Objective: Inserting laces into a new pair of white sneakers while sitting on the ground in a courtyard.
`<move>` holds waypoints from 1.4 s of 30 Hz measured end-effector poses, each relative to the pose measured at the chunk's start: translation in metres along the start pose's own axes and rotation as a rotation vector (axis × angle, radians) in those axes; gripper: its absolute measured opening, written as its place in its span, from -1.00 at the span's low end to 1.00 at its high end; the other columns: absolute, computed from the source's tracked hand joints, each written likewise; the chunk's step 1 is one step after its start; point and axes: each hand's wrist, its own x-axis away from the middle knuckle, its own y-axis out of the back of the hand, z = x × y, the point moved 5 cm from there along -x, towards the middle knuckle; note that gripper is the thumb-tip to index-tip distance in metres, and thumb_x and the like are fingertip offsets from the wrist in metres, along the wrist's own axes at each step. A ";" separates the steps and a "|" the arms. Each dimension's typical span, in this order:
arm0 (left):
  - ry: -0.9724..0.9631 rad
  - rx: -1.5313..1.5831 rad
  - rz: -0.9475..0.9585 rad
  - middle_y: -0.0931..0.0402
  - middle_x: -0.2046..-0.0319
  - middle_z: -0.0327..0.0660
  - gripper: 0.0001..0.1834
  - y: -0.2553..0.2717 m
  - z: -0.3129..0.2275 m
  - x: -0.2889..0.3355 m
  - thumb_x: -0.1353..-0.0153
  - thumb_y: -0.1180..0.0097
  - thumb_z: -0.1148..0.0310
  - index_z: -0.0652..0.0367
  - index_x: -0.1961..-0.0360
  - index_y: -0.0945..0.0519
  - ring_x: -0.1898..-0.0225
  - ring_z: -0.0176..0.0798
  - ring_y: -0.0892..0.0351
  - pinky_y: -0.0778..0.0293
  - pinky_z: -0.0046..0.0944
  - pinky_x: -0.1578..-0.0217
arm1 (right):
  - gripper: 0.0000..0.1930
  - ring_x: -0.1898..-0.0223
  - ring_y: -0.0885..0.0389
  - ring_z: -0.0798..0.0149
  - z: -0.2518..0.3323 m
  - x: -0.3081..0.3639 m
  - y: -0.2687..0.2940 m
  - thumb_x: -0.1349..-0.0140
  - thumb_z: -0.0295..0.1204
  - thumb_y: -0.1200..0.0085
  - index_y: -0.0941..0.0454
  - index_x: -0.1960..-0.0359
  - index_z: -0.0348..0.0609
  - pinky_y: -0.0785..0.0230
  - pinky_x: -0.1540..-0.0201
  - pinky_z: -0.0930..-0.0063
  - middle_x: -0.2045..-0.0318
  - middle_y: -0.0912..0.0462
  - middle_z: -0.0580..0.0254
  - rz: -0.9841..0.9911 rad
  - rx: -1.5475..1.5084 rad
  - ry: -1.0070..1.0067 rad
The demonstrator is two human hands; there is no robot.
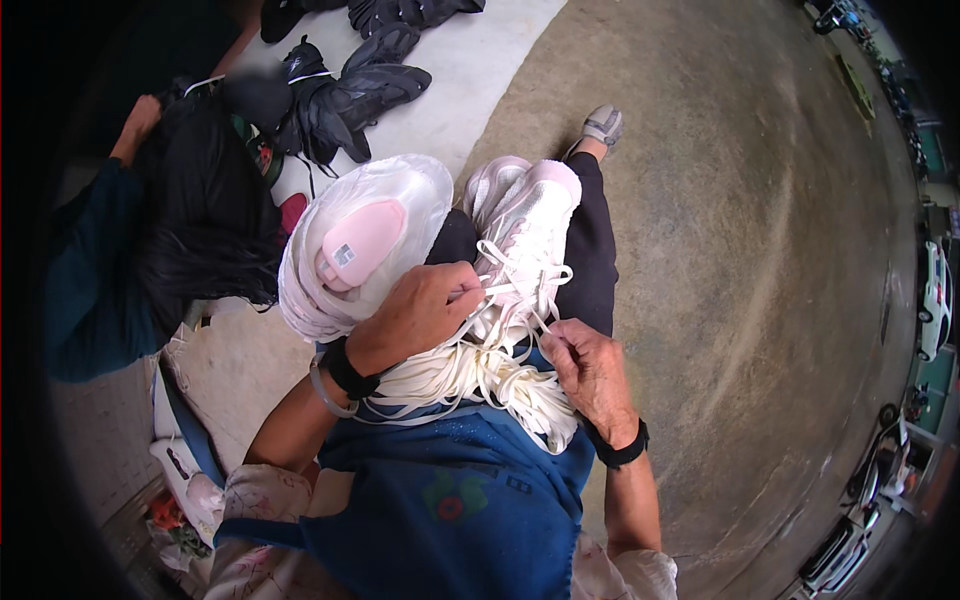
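Observation:
A pair of white and pale pink sneakers (528, 225) lies across my lap, toes pointing away from me. A white shoelace (510, 288) loops over the front of the nearer shoe. My left hand (425, 308) pinches that lace at the shoe's left side. To the right and a little nearer, my right hand (588, 368) is closed, with a lace between thumb and fingers. Under both hands a thick bundle of loose white laces (470, 378) spreads over my blue apron (440, 500).
Left of the sneakers sits a stack of pale pink pieces (365, 243) in clear wrapping. Black shoes (365, 95) lie on a white sheet beyond. A co-worker's hand (140, 118) and dark sleeve are at far left. Concrete floor (740, 300) stretches right, toward parked vehicles (934, 300).

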 end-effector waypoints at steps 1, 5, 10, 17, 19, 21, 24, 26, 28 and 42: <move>-0.003 -0.001 0.000 -0.54 0.56 -0.03 -0.81 -0.001 0.001 0.000 -0.22 -0.13 0.38 0.33 0.35 -0.55 0.57 -0.21 -0.51 -0.41 -0.25 0.49 | -0.90 0.56 -0.41 0.43 -0.001 0.001 -0.003 -0.27 -0.52 -0.08 -0.55 0.34 -0.33 -0.33 0.47 0.49 0.59 -0.48 0.19 0.012 -0.022 0.022; -0.017 -0.037 -0.022 -0.52 0.58 -0.04 -0.81 0.001 0.003 -0.004 -0.22 -0.14 0.38 0.33 0.36 -0.53 0.58 -0.24 -0.49 -0.39 -0.25 0.50 | -0.91 0.53 -0.42 0.43 -0.011 0.000 -0.012 -0.28 -0.52 -0.08 -0.57 0.33 -0.31 -0.33 0.45 0.53 0.56 -0.50 0.24 0.009 -0.044 0.068; 0.041 -0.024 -0.014 -0.51 0.59 -0.04 -0.81 0.003 0.003 -0.004 -0.23 -0.13 0.38 0.34 0.36 -0.53 0.58 -0.26 -0.48 -0.39 -0.24 0.50 | -0.91 0.49 -0.48 0.41 -0.007 0.000 -0.001 -0.24 -0.52 -0.14 -0.60 0.30 -0.31 -0.37 0.41 0.52 0.46 -0.55 0.21 -0.048 -0.096 0.068; 0.013 -0.006 -0.068 -0.51 0.59 -0.06 -0.83 0.003 0.009 -0.007 -0.24 -0.10 0.38 0.32 0.35 -0.53 0.58 -0.27 -0.47 -0.39 -0.24 0.50 | -0.89 0.36 -0.55 0.27 0.002 0.001 -0.008 -0.13 -0.54 -0.22 -0.64 0.30 -0.29 -0.43 0.29 0.44 0.40 -0.58 0.17 -0.065 -0.004 0.126; 0.022 -0.003 -0.076 -0.52 0.59 -0.06 -0.83 0.005 0.008 -0.006 -0.25 -0.09 0.39 0.32 0.35 -0.54 0.58 -0.27 -0.47 -0.40 -0.24 0.50 | -0.89 0.24 -0.56 0.13 0.012 -0.001 -0.006 -0.06 -0.58 -0.21 -0.64 0.34 -0.28 -0.43 0.13 0.33 0.39 -0.59 0.16 -0.126 0.131 0.224; 0.030 -0.019 -0.046 -0.55 0.57 -0.07 -0.83 0.005 0.008 -0.005 -0.24 -0.10 0.39 0.32 0.34 -0.54 0.56 -0.23 -0.53 -0.42 -0.23 0.48 | -0.90 0.20 -0.55 0.11 0.012 -0.003 -0.003 -0.05 -0.58 -0.21 -0.64 0.36 -0.27 -0.41 0.09 0.31 0.39 -0.59 0.17 -0.177 0.131 0.261; 0.023 -0.038 -0.011 -0.58 0.54 -0.04 -0.83 0.002 0.008 -0.003 -0.24 -0.10 0.40 0.33 0.34 -0.54 0.51 -0.18 -0.60 -0.45 -0.23 0.45 | -0.90 0.19 -0.55 0.06 0.014 -0.005 0.000 -0.03 -0.60 -0.21 -0.63 0.37 -0.27 -0.42 0.07 0.29 0.40 -0.60 0.17 -0.249 0.164 0.355; 0.023 -0.018 -0.003 -0.58 0.52 0.01 -0.84 0.000 0.003 -0.002 -0.23 -0.09 0.38 0.28 0.35 -0.54 0.46 -0.01 -0.60 -0.47 -0.12 0.41 | -0.89 0.21 -0.59 0.09 0.012 -0.005 -0.002 -0.08 -0.57 -0.20 -0.64 0.33 -0.27 -0.44 0.14 0.35 0.40 -0.62 0.14 -0.213 0.120 0.366; 0.027 -0.002 0.003 -0.58 0.50 0.06 -0.86 0.002 -0.002 0.001 -0.22 -0.08 0.36 0.23 0.36 -0.54 0.41 0.15 -0.60 -0.48 -0.01 0.37 | -0.91 0.28 -0.59 0.16 0.009 -0.004 -0.006 -0.11 -0.57 -0.18 -0.63 0.33 -0.28 -0.44 0.22 0.40 0.42 -0.63 0.14 -0.169 -0.016 0.265; -0.144 -0.019 0.039 -0.51 0.40 -0.07 -0.86 0.004 -0.012 0.015 -0.14 -0.21 0.44 0.27 0.32 -0.56 0.53 -0.15 -0.49 -0.41 -0.22 0.46 | -0.90 0.46 -0.38 0.49 -0.002 -0.023 0.012 -0.21 -0.51 -0.15 -0.62 0.30 -0.29 -0.23 0.41 0.59 0.48 -0.50 0.32 -0.256 -0.237 0.061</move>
